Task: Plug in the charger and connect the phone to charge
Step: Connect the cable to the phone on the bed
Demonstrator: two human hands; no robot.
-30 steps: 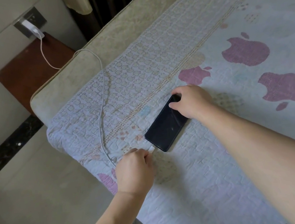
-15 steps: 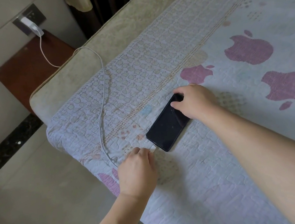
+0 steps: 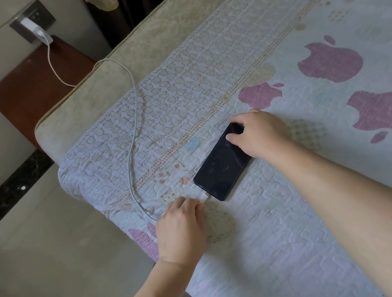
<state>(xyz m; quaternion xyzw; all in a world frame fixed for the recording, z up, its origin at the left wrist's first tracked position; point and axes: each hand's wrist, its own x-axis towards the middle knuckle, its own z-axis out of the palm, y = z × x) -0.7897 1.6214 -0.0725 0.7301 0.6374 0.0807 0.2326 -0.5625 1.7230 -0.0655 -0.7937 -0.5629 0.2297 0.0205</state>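
Nearest the camera, the left hand [image 3: 183,230] lies knuckles-up on the quilt [image 3: 287,248] at the bed's edge, its fingers curled toward the white cable plug [image 3: 204,198]; whether they pinch the plug or only rest beside it cannot be told, since the fingertips are hidden. Compared with a second ago, the plug shows more plainly between the hand and the phone [image 3: 222,163], and it now sits against the phone's near end, so the connector looks seated, or very nearly so. The screen is dark, so nothing confirms charging. Just beyond, the right hand [image 3: 259,133] grips the far end of the phone, fingers curled over its top corner and thumb on the glass, much as it did before, steadying it flat on the quilt. From the plug the cable [image 3: 132,141] loops away across the quilt and over the mattress edge [image 3: 81,95] to the charger [image 3: 36,32], which is in the wall socket [image 3: 32,20] above the wooden bedside table [image 3: 26,79]. The task appears close to done.
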